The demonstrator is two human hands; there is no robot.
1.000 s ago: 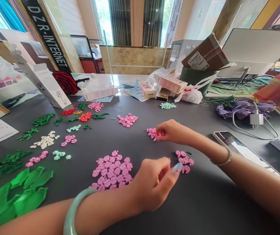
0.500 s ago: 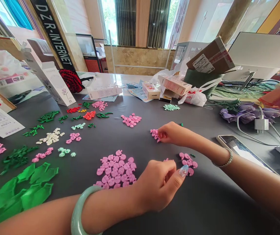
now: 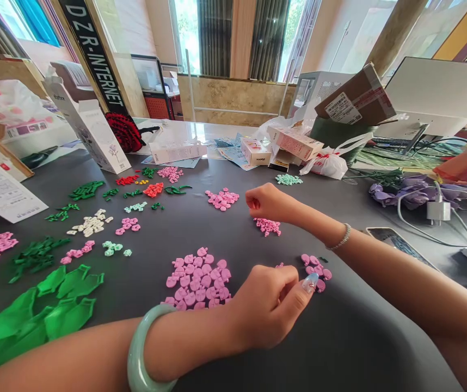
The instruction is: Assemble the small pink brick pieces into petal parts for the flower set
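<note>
My right hand (image 3: 272,202) hovers just above a small pile of tiny pink pieces (image 3: 269,226), fingertips pinched on what looks like a small pink piece. My left hand (image 3: 270,307) rests on the dark tabletop (image 3: 360,337) with its fingers curled and its thumb against the forefinger. Its thumb tip is beside a small cluster of round pink petals (image 3: 315,268). What the left fingers enclose is hidden. A large heap of pink petals (image 3: 198,277) lies just left of that hand.
Sorted piles lie to the left: green leaves (image 3: 41,316), dark green bits (image 3: 33,253), white pieces (image 3: 90,223), red ones (image 3: 153,189), and another pink pile (image 3: 222,198). A phone (image 3: 397,242) and a charger with cable (image 3: 437,209) lie at right. Boxes and bags (image 3: 294,144) crowd the far edge.
My right hand has lifted off the small pink pile and moved up and slightly left, fingers pinched. My left hand has stayed almost still. The camera has shifted a little.
</note>
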